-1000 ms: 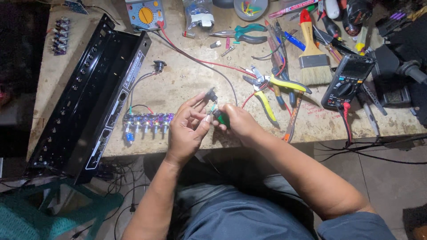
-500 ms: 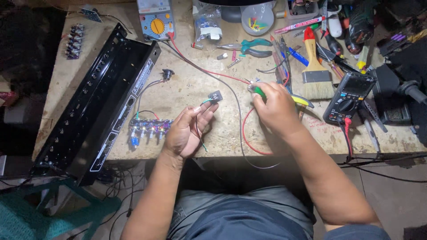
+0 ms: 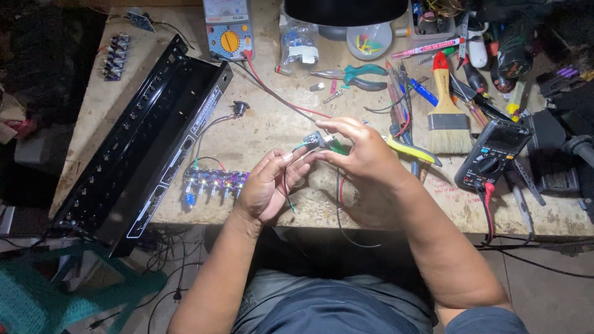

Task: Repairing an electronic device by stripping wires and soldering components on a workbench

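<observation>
Over a cluttered workbench [image 3: 266,133], both hands' grip pinches a small wired connector [image 3: 314,140], long axis pointing upper right.

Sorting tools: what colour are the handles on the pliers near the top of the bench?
Teal-green handles on the pliers; head view.

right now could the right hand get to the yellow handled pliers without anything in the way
Probably yes. The yellow-handled pliers lie on the bench just beside the right hand, with nothing on top of them. But that hand is pinching a small grey part with the left hand, so it would have to let go first.
</observation>
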